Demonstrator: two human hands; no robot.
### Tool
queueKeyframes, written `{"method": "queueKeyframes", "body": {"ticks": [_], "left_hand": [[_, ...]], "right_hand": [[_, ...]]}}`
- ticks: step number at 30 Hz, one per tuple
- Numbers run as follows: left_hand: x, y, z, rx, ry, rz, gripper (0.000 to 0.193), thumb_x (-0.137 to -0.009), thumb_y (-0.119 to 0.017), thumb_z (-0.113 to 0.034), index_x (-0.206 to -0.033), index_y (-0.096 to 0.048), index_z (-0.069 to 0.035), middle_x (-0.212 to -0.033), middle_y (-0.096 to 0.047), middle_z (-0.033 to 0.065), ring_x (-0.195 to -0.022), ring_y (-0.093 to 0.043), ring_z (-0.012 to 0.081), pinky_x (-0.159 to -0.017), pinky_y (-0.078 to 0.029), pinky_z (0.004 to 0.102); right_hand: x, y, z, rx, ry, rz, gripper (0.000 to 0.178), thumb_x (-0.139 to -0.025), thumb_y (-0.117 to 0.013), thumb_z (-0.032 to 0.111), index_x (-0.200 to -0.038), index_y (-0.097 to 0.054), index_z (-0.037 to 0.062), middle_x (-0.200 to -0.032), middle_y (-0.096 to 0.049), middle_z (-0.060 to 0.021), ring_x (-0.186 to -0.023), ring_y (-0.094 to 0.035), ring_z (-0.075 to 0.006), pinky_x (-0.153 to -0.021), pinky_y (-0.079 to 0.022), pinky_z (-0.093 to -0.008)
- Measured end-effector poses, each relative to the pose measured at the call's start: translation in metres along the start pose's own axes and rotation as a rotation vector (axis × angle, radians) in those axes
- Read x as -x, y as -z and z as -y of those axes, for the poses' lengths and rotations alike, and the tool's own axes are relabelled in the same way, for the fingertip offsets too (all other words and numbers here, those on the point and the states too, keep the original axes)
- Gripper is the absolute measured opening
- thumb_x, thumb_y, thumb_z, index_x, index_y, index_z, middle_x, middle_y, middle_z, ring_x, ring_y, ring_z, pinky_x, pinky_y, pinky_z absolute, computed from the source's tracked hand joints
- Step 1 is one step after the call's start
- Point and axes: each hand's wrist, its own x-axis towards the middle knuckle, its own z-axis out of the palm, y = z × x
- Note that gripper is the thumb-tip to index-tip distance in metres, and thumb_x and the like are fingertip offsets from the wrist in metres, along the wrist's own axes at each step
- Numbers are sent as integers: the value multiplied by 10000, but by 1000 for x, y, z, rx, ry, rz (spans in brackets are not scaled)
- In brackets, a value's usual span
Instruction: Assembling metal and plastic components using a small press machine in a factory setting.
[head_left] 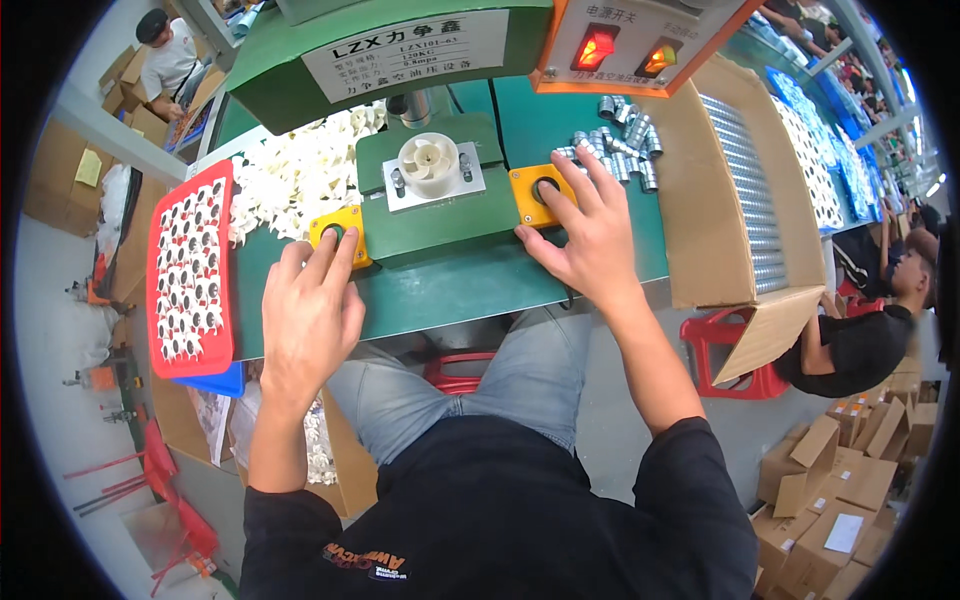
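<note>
Lap: the person, in a black shirt (495, 510) and light blue jeans (400, 395), sits on a red stool (455, 375) at the near edge of the green counter (480, 290).
Left hand: the left hand (312, 315) reaches over the near edge, holding nothing, its extended fingers on the dark button of the left yellow button box (358, 240).
Right hand: the right hand (590, 235) is spread over the right yellow button box (527, 205), fingers at its dark button; whether it is pressed down I cannot tell.
Hands: well apart, one on either side of the green press base (430, 232), neither clamped on anything.
White fan part: the round, bladed white fan part (430, 165) sits upright on a metal plate (465, 190) on the press base, between the two boxes.
Left end: a red tray (156, 280) at the counter's left edge carries rows of white parts with dark centres.
Right edge: an open cardboard box (690, 200) with rows of metal rings.
Beyond the boxes: a heap of white pieces (300, 175) toward the left far corner; loose metal cylinders (635, 130) toward the right far corner.
Above: the green press head (270, 80) and a control box (640, 25) with red and amber lit switches.
Past the counter: co-workers seated at left (175, 65) and right (850, 345).
</note>
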Motion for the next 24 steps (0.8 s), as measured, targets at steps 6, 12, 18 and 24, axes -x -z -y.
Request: {"method": "queueKeyframes", "body": {"ticks": [6, 12, 18, 24], "left_hand": [[-14, 9, 7, 102, -8, 70, 561, -740, -671, -34, -1298, -653, 21, -1044, -717, 154, -915, -597, 306, -831, -508, 414], [-14, 9, 12, 160, 52, 66, 460, -780, -678, -53, -1233, -690, 26, -969, -724, 143, -915, -605, 321, -845, -513, 417], [-15, 7, 23, 322, 120, -126, 345, -835, -723, -89, -1161, -716, 22, -1010, -729, 155, -1000, -609, 350, -897, -510, 433], [-19, 14, 21, 552, 97, -126, 298, -839, -724, -82, -1117, -723, 26, -1014, -730, 149, -981, -613, 337, -903, -509, 419]], "right_hand": [[-4, 6, 2, -12, 5, -2, 425, -758, -861, 343, -1040, -759, 42, -1383, -590, -151, -1362, -470, -412, -1088, -413, -542], [-9, 9, -32, -319, -83, -57, 320, -845, -802, 181, -1116, -734, 26, -1272, -641, -189, -1146, -650, -361, -942, -542, -427], [-32, -10, -78, 35, -287, 104, 352, -868, -776, 211, -1163, -703, 34, -1081, -668, -160, -1016, -646, -352, -893, -535, -443], [-37, -12, -76, -178, -326, 27, 285, -858, -767, 126, -1111, -683, 27, -1015, -670, -136, -974, -675, -307, -855, -544, -412]]}}
